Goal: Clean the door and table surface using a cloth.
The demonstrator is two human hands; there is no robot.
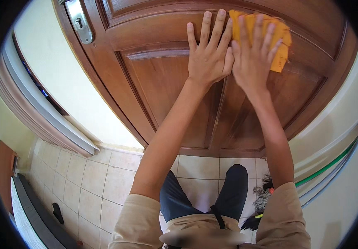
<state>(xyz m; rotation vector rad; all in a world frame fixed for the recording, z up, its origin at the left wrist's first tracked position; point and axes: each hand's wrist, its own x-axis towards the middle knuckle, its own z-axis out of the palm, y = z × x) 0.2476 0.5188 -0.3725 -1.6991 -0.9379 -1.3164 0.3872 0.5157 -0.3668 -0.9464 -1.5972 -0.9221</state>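
Observation:
A brown panelled wooden door (166, 81) stands before me. My left hand (208, 53) lies against it with fingers spread and holds nothing. Beside it on the right, my right hand (255, 53) presses an orange cloth (282, 46) to the door's surface. The fingers of that hand are spread over the cloth and look slightly blurred. The cloth has frayed edges and sticks out past the fingers on the right. Both thumbs are close together, near the door's middle.
A metal lock plate (80, 23) sits at the door's upper left. Mop and broom heads (261, 199) stand at my right, with green and grey handles (331, 166) leaning on the wall. A curtain (42, 109) hangs left. A mattress (39, 211) and a black shoe (57, 213) are lower left.

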